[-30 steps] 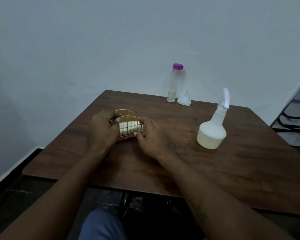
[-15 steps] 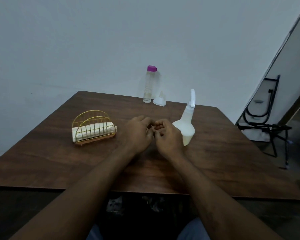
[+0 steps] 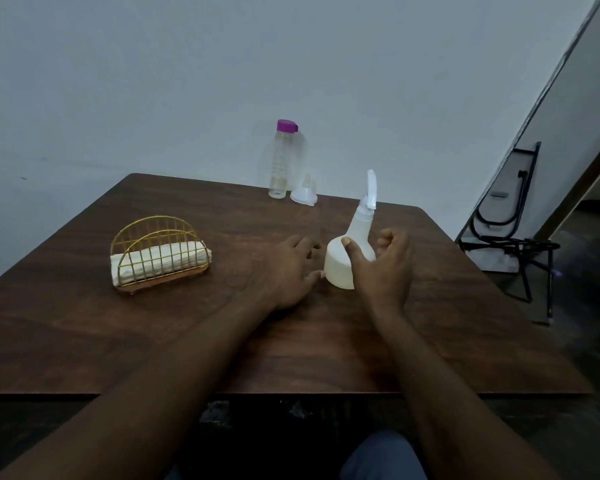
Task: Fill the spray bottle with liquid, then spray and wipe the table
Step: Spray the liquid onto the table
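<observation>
A white spray bottle (image 3: 336, 268) stands upright on the brown wooden table (image 3: 84, 341), right of centre. My right hand (image 3: 385, 268) wraps it from the right, the thumb lying on its front and the fingers curled at its far side. My left hand (image 3: 284, 268) rests open on the table just left of the bottle, fingers spread, thumb tip at the bottle's base. At the far edge by the wall stand a clear bottle with a purple cap (image 3: 280, 168), holding a little liquid, and a small white funnel (image 3: 305, 194).
A gold wire holder with folded white napkins (image 3: 160, 258) sits on the table's left side. A folded black metal chair (image 3: 510, 237) leans against the wall beyond the table's right edge. The grey wall runs behind the table.
Both hands left the napkin holder and moved right. They met in front of the spray bottle, then parted: the right hand has gone round the bottle, the left has opened beside it.
</observation>
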A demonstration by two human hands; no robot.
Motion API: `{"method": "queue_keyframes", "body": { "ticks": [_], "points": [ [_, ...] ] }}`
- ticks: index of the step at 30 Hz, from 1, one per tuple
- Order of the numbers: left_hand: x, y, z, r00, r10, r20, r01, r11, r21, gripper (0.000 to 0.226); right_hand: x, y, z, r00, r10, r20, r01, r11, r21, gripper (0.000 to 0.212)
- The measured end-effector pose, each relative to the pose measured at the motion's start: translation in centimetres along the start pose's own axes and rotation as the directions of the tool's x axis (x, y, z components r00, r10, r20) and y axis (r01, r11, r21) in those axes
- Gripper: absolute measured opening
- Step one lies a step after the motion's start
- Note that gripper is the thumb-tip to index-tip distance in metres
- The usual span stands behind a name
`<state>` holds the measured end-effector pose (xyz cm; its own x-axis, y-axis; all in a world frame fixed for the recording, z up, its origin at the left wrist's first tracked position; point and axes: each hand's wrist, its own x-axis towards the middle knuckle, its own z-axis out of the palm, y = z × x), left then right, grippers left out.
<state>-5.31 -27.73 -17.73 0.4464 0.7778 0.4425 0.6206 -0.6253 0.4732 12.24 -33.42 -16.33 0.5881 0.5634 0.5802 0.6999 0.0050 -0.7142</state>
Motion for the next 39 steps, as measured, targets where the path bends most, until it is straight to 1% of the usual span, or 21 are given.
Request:
{"method": "queue_keyframes", "body": {
  "ticks": [1,3,5,7,10,13,17,20,22,25,26,29,31,33,34,36,37,39],
  "points": [
    [0.4,-0.1,0.3,1.000,0.014,0.011,-0.014,1.000,-0.007,0.054,0.5,0.2,0.0,0.999,0.027,0.038,-0.027,1.000,0.011,0.064],
    [1.1,-0.3,0.8,0.999,0.040,0.011,-0.040,0.999,-0.019,0.061,1.3,0.3,0.4,0.987,0.060,0.147,-0.068,0.997,0.047,0.068],
    [1.9,-0.5,1.3,0.999,0.045,0.008,-0.045,0.998,-0.039,0.068,1.9,0.3,1.0,0.966,0.078,0.248,-0.094,0.994,0.055,0.063],
    [2.4,-0.7,1.9,0.999,0.048,0.008,-0.048,0.997,-0.068,0.074,2.6,-0.1,1.6,0.951,0.086,0.297,-0.109,0.992,0.061,0.057],
    [2.5,-1.2,2.7,0.999,0.048,0.012,-0.046,0.992,-0.118,0.080,3.4,-0.5,2.2,0.953,0.093,0.289,-0.131,0.984,0.117,0.044],
    [2.5,-1.7,3.2,0.998,0.054,-0.012,-0.056,0.984,-0.170,0.081,3.9,-0.7,2.6,0.960,0.075,0.270,-0.116,0.984,0.138,0.040],
    [2.5,-1.9,3.5,0.996,0.067,-0.051,-0.078,0.964,-0.255,0.072,4.6,-1.2,2.8,0.972,0.057,0.226,-0.096,0.982,0.163,0.049],
    [2.4,-2.0,3.5,0.992,0.098,-0.078,-0.117,0.950,-0.289,0.063,5.1,-1.6,2.9,0.975,0.090,0.202,-0.129,0.973,0.192,0.059],
    [2.4,-1.8,3.5,0.989,0.121,-0.087,-0.142,0.946,-0.291,0.061,5.3,-2.0,2.7,0.960,0.112,0.258,-0.171,0.960,0.220,0.057],
    [2.3,-1.6,3.2,0.990,0.103,-0.091,-0.127,0.940,-0.317,0.062,5.6,-2.5,1.9,0.937,0.073,0.342,-0.178,0.941,0.287,0.033],
    [2.2,-1.5,3.0,0.992,0.091,-0.092,-0.117,0.936,-0.332,0.064,5.6,-2.6,1.5,0.932,0.065,0.356,-0.173,0.944,0.282,0.030],
    [2.2,-1.4,2.1,0.992,0.054,-0.113,-0.092,0.925,-0.369,0.070,5.6,-2.8,0.1,0.911,0.060,0.409,-0.178,0.950,0.257,0.029],
    [2.0,-1.4,1.5,0.991,0.026,-0.128,-0.073,0.920,-0.385,0.069,5.8,-2.6,-1.1,0.875,0.045,0.482,-0.189,0.949,0.253,0.030],
    [1.8,-1.5,0.9,0.990,0.012,-0.141,-0.063,0.930,-0.363,0.063,6.2,-2.7,-2.6,0.822,0.038,0.568,-0.186,0.961,0.205,0.044],
    [1.7,-1.5,0.6,0.989,0.007,-0.150,-0.059,0.937,-0.345,0.057,6.5,-2.6,-3.3,0.787,0.034,0.615,-0.178,0.969,0.173,0.044],
    [1.7,-1.8,0.1,0.984,0.002,-0.176,-0.052,0.958,-0.283,0.042,7.1,-2.4,-4.5,0.695,0.025,0.718,-0.168,0.977,0.129,0.032],
    [1.8,-2.0,-0.1,0.984,-0.003,-0.180,-0.039,0.972,-0.233,0.035,7.4,-2.2,-5.1,0.643,0.023,0.765,-0.182,0.975,0.124,0.030],
    [1.9,-2.3,-0.2,0.986,-0.043,-0.163,0.022,0.991,-0.130,0.019,7.9,-1.5,-6.0,0.544,0.045,0.838,-0.246,0.963,0.107,0.037]
  ]
}}
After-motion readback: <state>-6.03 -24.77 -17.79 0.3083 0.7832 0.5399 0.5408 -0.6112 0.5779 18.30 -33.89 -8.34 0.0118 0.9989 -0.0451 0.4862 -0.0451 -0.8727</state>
